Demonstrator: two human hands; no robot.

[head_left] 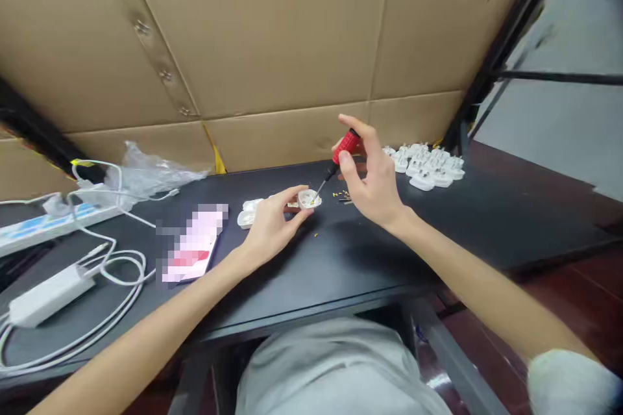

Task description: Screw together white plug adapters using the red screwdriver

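My left hand pinches a small white plug housing by its sides, its hollow facing up. In my right hand is a screwdriver with a red and black handle, held at a slant. Its thin shaft runs down to the left, and the tip is inside the housing. More white plug parts sit just left of my left hand, partly hidden by it. Small brass-coloured bits lie on the dark table between my hands.
Many white plugs with metal pins are heaped at the back right. To the left lie a phone, a white adapter with coiled cable, a power strip and clear plastic bags. Cardboard walls the back.
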